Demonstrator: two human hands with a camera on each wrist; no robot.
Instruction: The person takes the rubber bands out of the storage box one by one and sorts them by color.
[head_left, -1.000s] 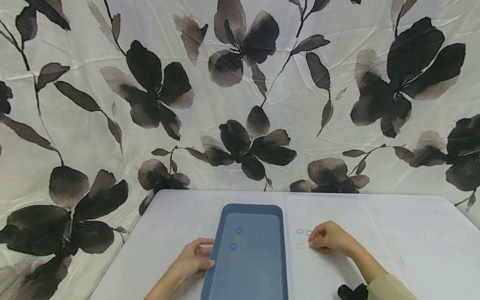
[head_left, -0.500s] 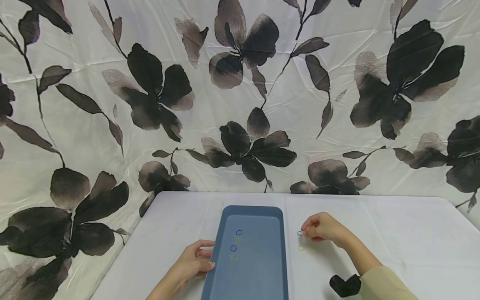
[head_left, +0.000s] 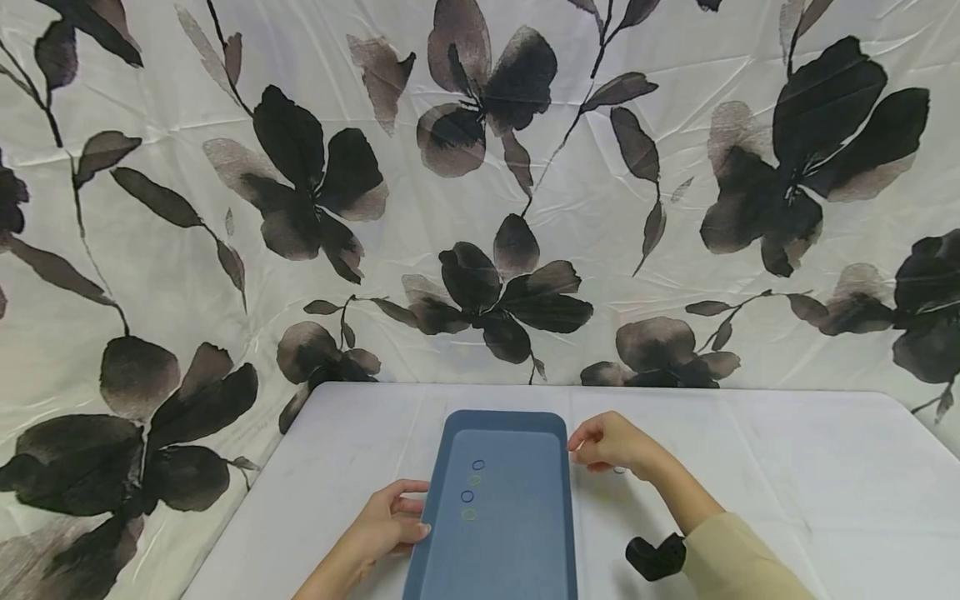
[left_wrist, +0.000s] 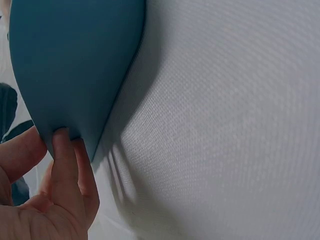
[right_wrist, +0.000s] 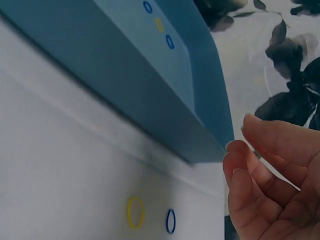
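Note:
A blue tray lies on the white table. Its left rim is gripped by my left hand; the left wrist view shows thumb and fingers on the tray's edge. Blue and yellow thin rings stand in a column inside, among them a blue ring and a yellow ring. My right hand is beside the tray's right rim, fingers bent toward the thumb. Whether a ring is between its fingertips cannot be made out. A yellow ring and a blue ring lie on the table.
A black object sits at the right sleeve. Behind the white table hangs a cloth printed with dark flowers. The tray's raised wall stands between the table rings and those inside.
My right hand has moved left and away from me, from over the table rings to the tray's right rim. The left hand and the tray stay in place.

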